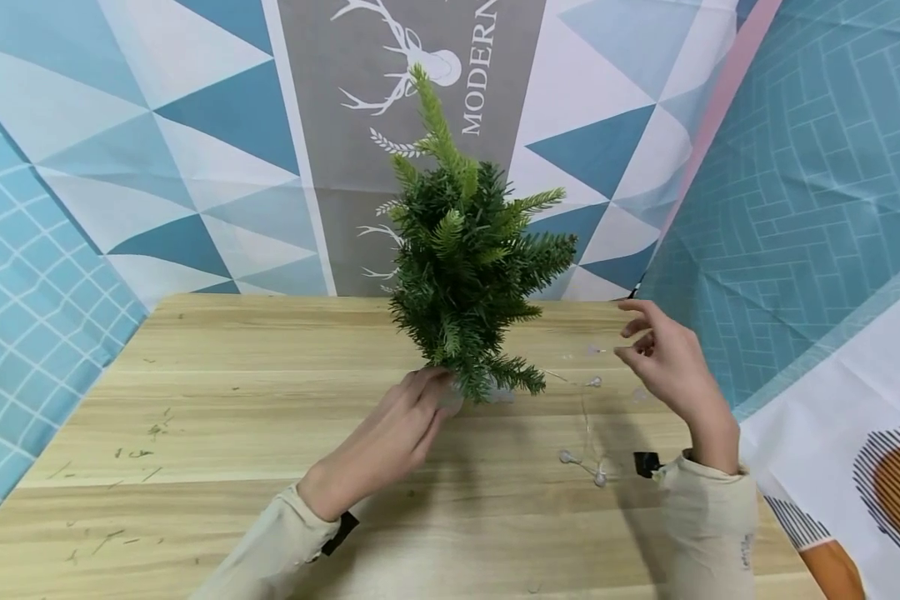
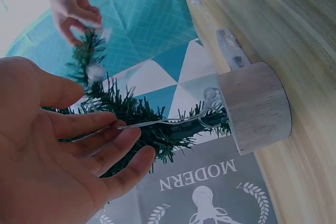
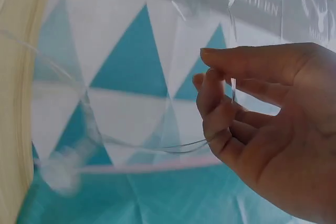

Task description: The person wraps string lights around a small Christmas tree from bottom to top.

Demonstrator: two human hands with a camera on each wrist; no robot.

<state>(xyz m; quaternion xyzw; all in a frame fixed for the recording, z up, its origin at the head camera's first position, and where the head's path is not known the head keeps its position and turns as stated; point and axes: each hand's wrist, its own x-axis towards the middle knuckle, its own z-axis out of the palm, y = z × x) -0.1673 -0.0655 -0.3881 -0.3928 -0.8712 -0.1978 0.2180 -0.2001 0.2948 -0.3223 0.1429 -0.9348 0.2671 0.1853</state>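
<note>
A small artificial Christmas tree (image 1: 465, 267) stands upright on the table, its round wooden base (image 2: 257, 108) plain in the left wrist view. Low on the tree is my left hand (image 1: 386, 429), fingers fairly straight and thumb apart; a thin wire (image 2: 163, 121) runs from the fingertips towards the trunk. Off to the right, my right hand (image 1: 671, 362) is raised, pinching the thin wire of a string of lights (image 3: 184, 148) with curled fingers. Clear round bulbs (image 1: 598, 477) on the wire lie on the table below. Branches hide some left fingertips in the head view.
Green needle scraps (image 1: 157, 429) are scattered over the left part of the wooden table (image 1: 232, 533). Patterned cloth (image 1: 217, 167) hangs behind the table and at both sides. A clear plastic piece (image 2: 231, 48) lies beside the tree base.
</note>
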